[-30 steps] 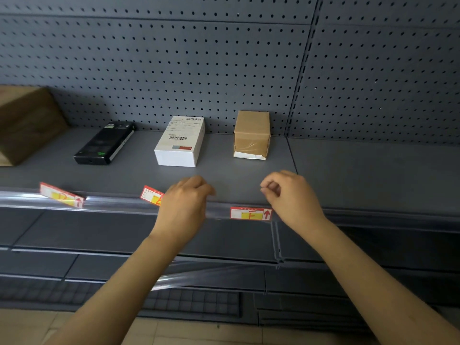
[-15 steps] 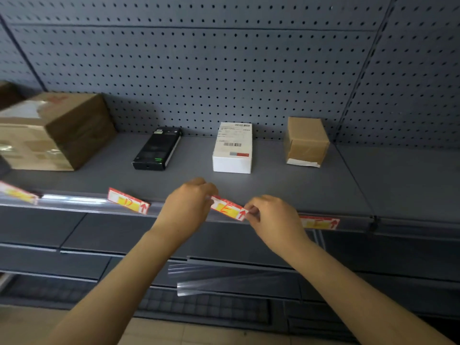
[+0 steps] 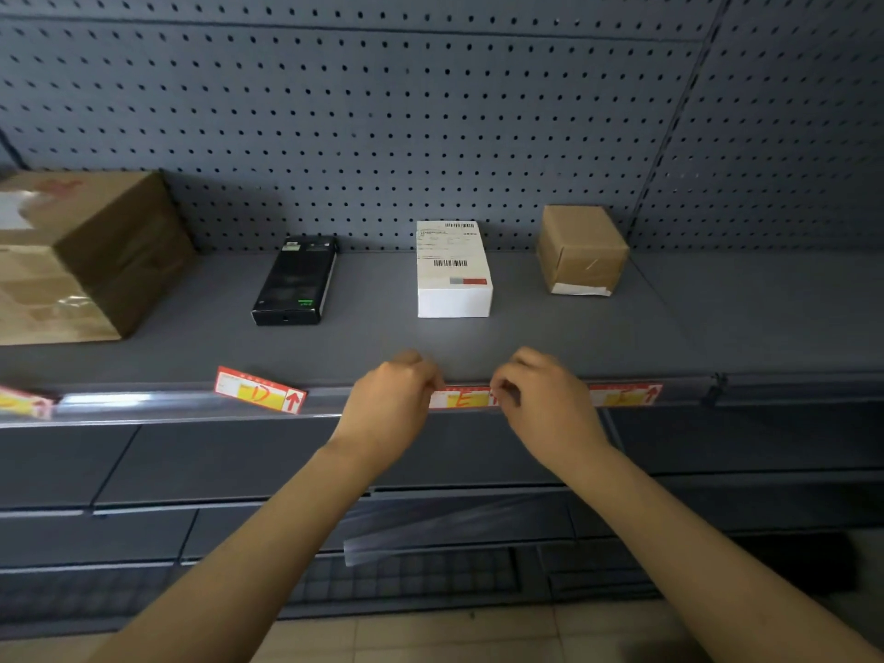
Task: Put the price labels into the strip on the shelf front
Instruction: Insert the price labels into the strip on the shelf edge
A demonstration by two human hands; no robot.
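Both hands work the E label into the strip on the shelf front, just below the white box. The left hand pinches the label's left end and the right hand its right end, fingers curled and closed on it. The label lies level along the strip, long axis left to right, its face toward the person; its arrow end is hidden under the right hand.

The step looks like seating it. Next likely comes pressing its edges under the strip's lips, then letting go.

The D label to the left sits tilted, left end high, arrow pointing up, half out of the strip, so it probably needs straightening. The right label lies level in the strip.
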